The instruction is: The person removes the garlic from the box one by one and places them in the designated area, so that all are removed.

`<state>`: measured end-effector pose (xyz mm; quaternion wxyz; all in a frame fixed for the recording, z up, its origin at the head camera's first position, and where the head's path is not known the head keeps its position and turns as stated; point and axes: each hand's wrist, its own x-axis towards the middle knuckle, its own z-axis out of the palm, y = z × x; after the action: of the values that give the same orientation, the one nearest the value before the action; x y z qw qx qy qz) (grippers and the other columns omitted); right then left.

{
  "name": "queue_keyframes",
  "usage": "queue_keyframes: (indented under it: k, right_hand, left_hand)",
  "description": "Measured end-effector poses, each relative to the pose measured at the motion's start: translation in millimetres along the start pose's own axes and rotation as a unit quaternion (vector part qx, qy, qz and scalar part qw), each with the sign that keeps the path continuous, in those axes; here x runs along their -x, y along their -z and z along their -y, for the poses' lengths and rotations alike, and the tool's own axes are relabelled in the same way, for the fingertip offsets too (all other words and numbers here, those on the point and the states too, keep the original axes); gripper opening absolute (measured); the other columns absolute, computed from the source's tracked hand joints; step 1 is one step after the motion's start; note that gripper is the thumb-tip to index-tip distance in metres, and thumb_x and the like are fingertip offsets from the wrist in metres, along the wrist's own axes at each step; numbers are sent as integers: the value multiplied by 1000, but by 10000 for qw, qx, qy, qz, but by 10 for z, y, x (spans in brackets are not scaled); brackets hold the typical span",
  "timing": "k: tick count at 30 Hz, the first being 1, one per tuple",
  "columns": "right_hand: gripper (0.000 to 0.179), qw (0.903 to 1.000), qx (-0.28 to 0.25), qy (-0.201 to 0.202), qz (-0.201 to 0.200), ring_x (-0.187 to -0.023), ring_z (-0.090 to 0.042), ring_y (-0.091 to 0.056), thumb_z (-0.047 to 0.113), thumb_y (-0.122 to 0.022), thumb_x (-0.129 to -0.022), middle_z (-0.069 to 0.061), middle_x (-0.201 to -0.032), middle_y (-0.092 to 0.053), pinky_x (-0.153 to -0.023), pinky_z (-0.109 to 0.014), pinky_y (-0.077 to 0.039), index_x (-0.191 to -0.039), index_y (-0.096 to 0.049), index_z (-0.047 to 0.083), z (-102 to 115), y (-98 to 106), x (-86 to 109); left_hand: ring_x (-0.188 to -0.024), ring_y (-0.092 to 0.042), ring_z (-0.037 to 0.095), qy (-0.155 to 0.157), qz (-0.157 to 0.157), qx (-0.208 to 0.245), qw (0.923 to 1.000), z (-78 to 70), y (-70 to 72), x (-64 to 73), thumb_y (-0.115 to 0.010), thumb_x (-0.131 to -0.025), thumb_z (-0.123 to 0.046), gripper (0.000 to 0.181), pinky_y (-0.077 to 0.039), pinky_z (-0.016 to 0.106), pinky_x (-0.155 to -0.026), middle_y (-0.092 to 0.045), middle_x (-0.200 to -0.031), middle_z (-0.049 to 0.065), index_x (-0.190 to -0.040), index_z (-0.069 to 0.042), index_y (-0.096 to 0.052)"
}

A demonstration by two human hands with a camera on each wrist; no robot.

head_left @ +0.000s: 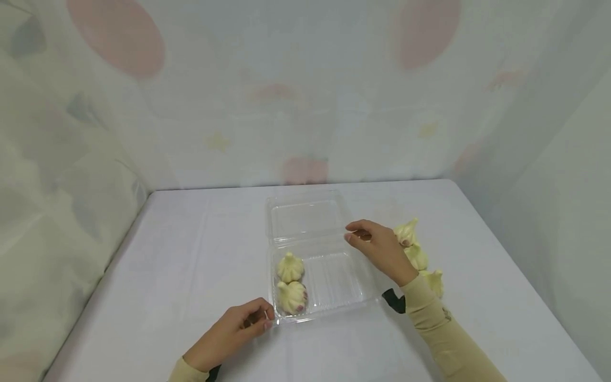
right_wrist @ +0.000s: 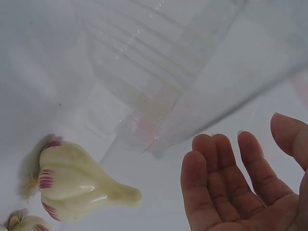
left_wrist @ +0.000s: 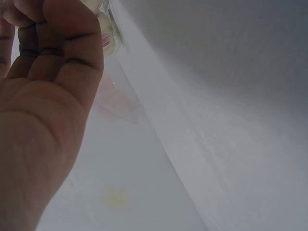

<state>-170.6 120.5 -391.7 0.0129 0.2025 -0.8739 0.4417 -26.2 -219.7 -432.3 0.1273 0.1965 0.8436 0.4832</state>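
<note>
A clear plastic clamshell container [head_left: 334, 276] lies with its lid [head_left: 305, 217] folded back, away from the person. Two garlic bulbs, one behind [head_left: 290, 267] and one in front [head_left: 292, 297], sit along the left side of its base. At the front left corner, the left hand [head_left: 241, 324] pinches the rim between thumb and curled fingers. The right hand [head_left: 378, 248], fingers spread from the thumb and holding nothing, hovers over the right side near the hinge. In the right wrist view, a purple-streaked garlic bulb [right_wrist: 82, 185] lies beside that hand.
Right of the container, several garlic bulbs [head_left: 416, 257] form a row, partly hidden by the right forearm. A white cloth covers the table [head_left: 200, 254]. Patterned fabric walls [head_left: 305, 106] stand at the back and both sides.
</note>
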Motion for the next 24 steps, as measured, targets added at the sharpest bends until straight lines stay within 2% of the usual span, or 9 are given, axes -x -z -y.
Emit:
queue_keyframes:
  k: [5,8,12,17,20,22,24]
  right_hand:
    - [32,10000,59,-28,17,-99,-17,-68,41,-68,-98,3,-108,-71,-86,-50,-50,-120,-70,17,7,8,-1]
    - [32,9998,165,-78,34,-99,-15,-68,43,-68,-97,5,-107,-72,-97,-68,-31,-119,-70,20,5,23,1]
    - [32,9995,274,-120,59,-99,-14,-68,45,-67,-97,8,-106,-72,-89,-80,-11,-119,-70,23,9,51,7]
    - [32,9993,312,-163,90,-99,-12,-68,47,-67,-97,10,-106,-71,-85,-84,-4,-119,-70,25,28,93,28]
    - [32,9995,258,-121,98,-101,-13,-68,46,-67,-97,9,-108,-71,-93,-80,-16,-120,-70,24,57,114,34]
    - [33,9997,206,-76,127,-102,-15,-68,45,-68,-97,7,-109,-71,-97,-69,-33,-120,-70,22,75,121,37]
    - [35,9997,169,-37,172,-103,-16,-68,44,-67,-97,6,-111,-71,-88,-55,-47,-121,-70,19,91,125,39]
  left_hand:
    - [-73,-54,5,37,-18,4,10000,-4,-5,-4,-62,-103,-28,6,-48,26,-64,-63,-85,-4,-105,-21,-62]
    - [-74,-55,5,43,-14,64,10000,-2,-12,-11,-62,-103,-28,7,-48,26,-64,-64,-86,-1,-105,-21,-63]
    - [-75,-56,6,13,-24,138,9999,2,-25,-28,-62,-103,-28,6,-48,26,-65,-66,-88,1,-105,-22,-62]
    - [-76,-56,7,-90,-15,207,9997,-2,-51,-59,-61,-104,-30,8,-48,26,-66,-65,-89,0,-106,-22,-62]
    - [-75,-55,7,-195,-28,184,9996,-9,-62,-86,-61,-104,-29,9,-48,26,-65,-64,-87,-2,-106,-21,-62]
    - [-75,-54,6,-230,-30,168,9996,-16,-68,-104,-61,-104,-28,8,-48,26,-65,-62,-86,-4,-106,-20,-63]
    - [-74,-54,6,-243,-18,152,9996,-23,-74,-120,-61,-104,-26,8,-48,26,-65,-62,-85,-5,-106,-19,-63]
